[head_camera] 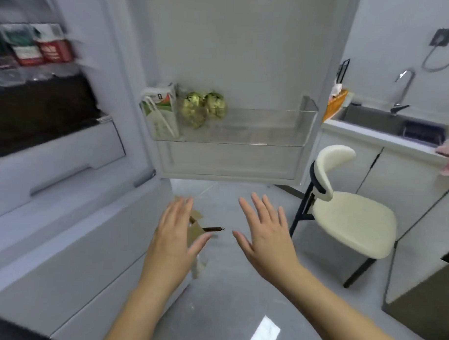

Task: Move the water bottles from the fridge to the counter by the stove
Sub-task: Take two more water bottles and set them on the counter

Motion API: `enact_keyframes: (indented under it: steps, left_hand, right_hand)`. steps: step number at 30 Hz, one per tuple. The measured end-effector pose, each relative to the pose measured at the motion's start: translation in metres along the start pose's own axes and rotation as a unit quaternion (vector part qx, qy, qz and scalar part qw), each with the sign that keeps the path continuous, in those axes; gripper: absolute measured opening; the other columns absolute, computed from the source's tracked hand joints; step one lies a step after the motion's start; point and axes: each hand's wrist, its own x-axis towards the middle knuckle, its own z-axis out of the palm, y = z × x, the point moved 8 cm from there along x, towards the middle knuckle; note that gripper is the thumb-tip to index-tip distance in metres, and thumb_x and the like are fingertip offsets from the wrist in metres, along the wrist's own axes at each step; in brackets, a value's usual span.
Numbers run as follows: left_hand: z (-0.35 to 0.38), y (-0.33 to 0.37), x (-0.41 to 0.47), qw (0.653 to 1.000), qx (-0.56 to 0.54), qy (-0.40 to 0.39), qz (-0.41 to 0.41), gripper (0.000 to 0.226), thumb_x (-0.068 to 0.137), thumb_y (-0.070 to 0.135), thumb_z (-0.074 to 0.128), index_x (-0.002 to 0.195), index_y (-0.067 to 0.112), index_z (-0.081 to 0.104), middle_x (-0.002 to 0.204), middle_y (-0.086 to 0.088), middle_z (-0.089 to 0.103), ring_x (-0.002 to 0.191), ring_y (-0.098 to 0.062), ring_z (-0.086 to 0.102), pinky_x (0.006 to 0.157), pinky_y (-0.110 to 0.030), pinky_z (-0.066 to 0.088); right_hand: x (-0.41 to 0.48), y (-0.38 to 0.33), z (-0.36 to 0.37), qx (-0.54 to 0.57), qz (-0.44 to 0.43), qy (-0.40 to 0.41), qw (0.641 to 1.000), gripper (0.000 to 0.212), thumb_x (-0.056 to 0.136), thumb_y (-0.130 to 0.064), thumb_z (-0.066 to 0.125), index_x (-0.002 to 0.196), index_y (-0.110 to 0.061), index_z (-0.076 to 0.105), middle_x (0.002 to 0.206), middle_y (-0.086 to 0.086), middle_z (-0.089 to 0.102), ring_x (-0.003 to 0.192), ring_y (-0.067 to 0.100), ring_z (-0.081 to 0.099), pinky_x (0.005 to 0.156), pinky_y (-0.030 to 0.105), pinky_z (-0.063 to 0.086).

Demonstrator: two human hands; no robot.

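Observation:
The fridge door [247, 56] stands open ahead of me, and the fridge interior [31, 61] shows blurred at the left. A clear door shelf [283, 131] holds a carton [160, 111] and two green-gold wrapped items [204, 106]. I see no water bottle in this view. My left hand [174, 234] and my right hand [264, 234] hover over the floor below the door, both with fingers spread and holding nothing.
A cream chair [349, 220] with dark legs stands right of the door. Behind it runs a white counter [372, 135] with a sink [398, 122] and tap [403, 87]. A cardboard piece [196, 227] lies on the floor. White fridge drawers [53, 164] are at the left.

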Motion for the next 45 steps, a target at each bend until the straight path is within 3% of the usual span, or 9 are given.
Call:
enact_keyframes:
  steps: [4,9,13,19,28,33,37,41,45]
  left_hand:
    - [-0.033,-0.042,0.016,0.998,0.028,0.041,-0.050,0.083,0.088,0.055,0.053,0.155,0.026,0.013,0.162,0.008,0.012,0.149,-0.009,0.003,0.115,-0.024,0.008]
    - [-0.074,-0.086,0.035,0.986,0.083,0.094,-0.109,0.081,0.089,0.049,0.057,0.154,0.023,0.018,0.161,0.002,0.018,0.149,-0.015,0.011,0.117,-0.032,0.016]
    - [-0.109,-0.117,0.043,0.969,0.118,0.137,-0.168,0.080,0.088,0.051,0.056,0.154,0.023,0.019,0.161,0.002,0.018,0.149,-0.016,0.011,0.117,-0.032,0.017]
    - [-0.175,-0.162,0.043,0.934,0.200,0.184,-0.233,0.081,0.089,0.050,0.057,0.154,0.021,0.021,0.161,0.000,0.019,0.148,-0.019,0.013,0.117,-0.035,0.020]
    - [-0.285,-0.241,0.072,0.875,0.340,0.190,-0.289,0.078,0.092,0.046,0.059,0.154,0.018,0.022,0.160,-0.008,0.021,0.148,-0.028,0.016,0.117,-0.041,0.022]
    - [-0.339,-0.296,0.102,0.844,0.397,0.190,-0.305,0.070,0.088,0.019,0.059,0.150,0.008,0.029,0.154,-0.015,0.031,0.144,-0.036,0.023,0.116,-0.046,0.025]
    - [-0.361,-0.323,0.133,0.820,0.440,0.168,-0.325,0.057,0.084,0.012,0.056,0.138,0.003,0.041,0.141,-0.016,0.042,0.135,-0.033,0.033,0.108,-0.040,0.034]
    - [-0.386,-0.329,0.169,0.767,0.540,0.126,-0.321,0.034,0.089,0.009,0.052,0.123,0.007,0.052,0.121,-0.010,0.054,0.114,-0.026,0.049,0.091,-0.035,0.042]
    - [-0.415,-0.334,0.202,0.681,0.657,0.051,-0.319,0.032,0.094,0.014,0.044,0.124,0.009,0.055,0.122,-0.008,0.056,0.115,-0.026,0.048,0.095,-0.037,0.036]
  right_hand:
    - [0.054,-0.046,0.007,0.017,-0.069,-0.002,0.997,0.066,0.093,-0.056,0.024,0.152,-0.027,0.022,0.160,0.008,0.027,0.147,0.032,0.025,0.116,0.051,0.019]
    - [0.115,-0.105,0.016,0.032,-0.187,-0.007,0.982,0.076,0.087,-0.061,0.005,0.156,-0.030,0.007,0.165,0.002,0.000,0.152,0.025,-0.003,0.120,0.045,0.003]
    - [0.160,-0.157,0.024,0.057,-0.269,-0.025,0.961,0.066,0.101,-0.052,0.028,0.156,-0.032,-0.003,0.165,-0.001,-0.009,0.151,0.021,-0.011,0.121,0.041,-0.001]
    - [0.202,-0.252,0.025,0.074,-0.371,-0.021,0.925,0.066,0.102,-0.047,0.035,0.156,-0.028,0.002,0.165,0.004,-0.003,0.152,0.024,-0.005,0.122,0.044,0.007]
    - [0.279,-0.388,0.021,0.082,-0.411,0.020,0.907,0.066,0.102,-0.043,0.039,0.156,-0.030,0.005,0.165,0.004,-0.001,0.151,0.027,-0.004,0.121,0.049,0.010]
    - [0.326,-0.456,0.013,0.057,-0.430,0.075,0.898,0.064,0.101,-0.042,0.041,0.156,-0.031,0.010,0.165,0.006,0.005,0.151,0.029,0.000,0.120,0.053,0.011]
    - [0.356,-0.482,0.009,0.032,-0.438,0.105,0.892,0.064,0.101,-0.039,0.043,0.156,-0.027,0.012,0.164,0.006,0.012,0.151,0.027,0.006,0.119,0.054,0.012]
    - [0.378,-0.494,0.010,0.016,-0.439,0.113,0.891,0.063,0.101,-0.037,0.043,0.156,-0.020,0.017,0.160,0.004,0.024,0.149,0.025,0.017,0.120,0.052,0.013]
    - [0.389,-0.496,0.010,-0.008,-0.464,0.144,0.874,0.056,0.098,-0.028,0.050,0.150,-0.015,0.035,0.149,0.004,0.044,0.139,0.025,0.036,0.114,0.048,0.026]
